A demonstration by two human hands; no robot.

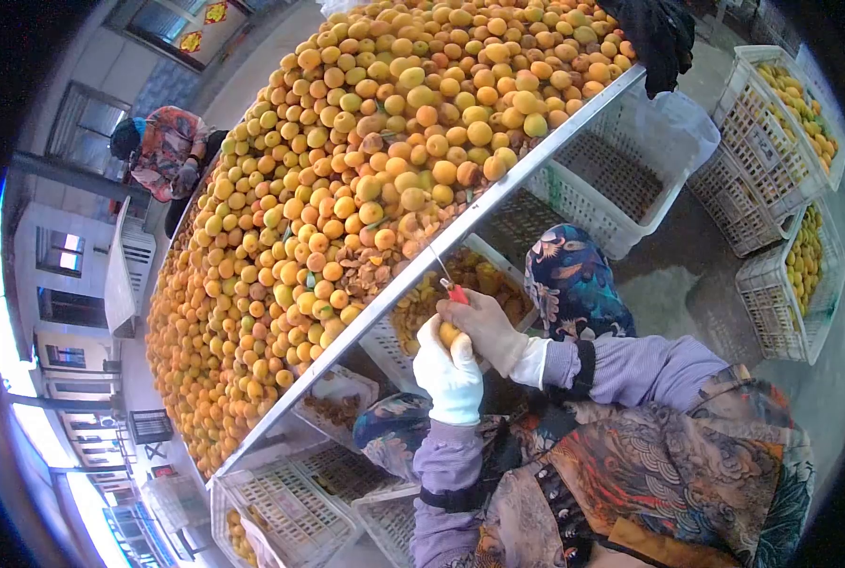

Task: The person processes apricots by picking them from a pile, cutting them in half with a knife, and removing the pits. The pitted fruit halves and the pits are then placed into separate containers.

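My left hand [448,372], in a white glove, is closed around an orange-yellow fruit [449,334]. Close beside it, my right hand [487,331], in a pale glove, grips a small tool with a red handle [457,293]; its thin metal tip points up and left toward the table edge. Both hands are held together over a white crate [379,352] with cut fruit inside, between my knees. Just beyond them, a metal-edged table [399,282] bears a big heap of apricot-like fruits [347,180], with some brownish pieces near the rim.
An empty-looking white crate [598,204] stands right of my knees. Stacked crates of fruit [773,142] are at the far right, and more crates [285,506] lie at the lower left. Another person [165,151] is at the table's far left side. A black item [664,47] hangs over the top corner.
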